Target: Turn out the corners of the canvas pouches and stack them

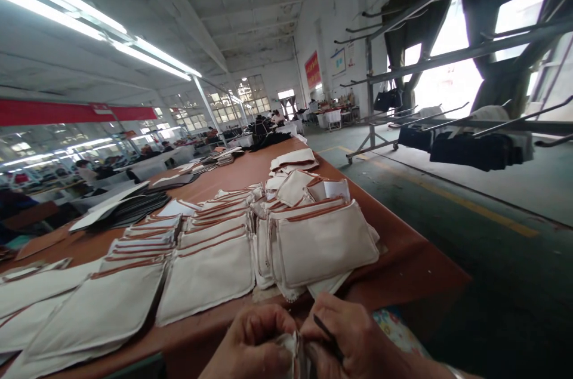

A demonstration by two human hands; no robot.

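Note:
At the bottom centre, my left hand [257, 340] is closed on a small off-white fabric piece [293, 350], pinching its edge between thumb and fingers. My right hand [347, 331] is closed beside it, fingertips at the same fabric. A thin dark tool [326, 331] sticks out between the right fingers; its tip is hidden. Just beyond my hands lies a pile of off-white fabric pouches with brown edging [324, 242]. To its left are overlapping rows of similar pouches [208, 271], and more flat ones [96, 313] lie at the lower left.
The brown-covered table [385, 230] stretches away from me. Stacks of dark sheets [134, 203] lie on its left side. A metal rack with long prongs [369, 92] stands on the right, with dark items [470, 149] hanging from it. People work at tables in the background.

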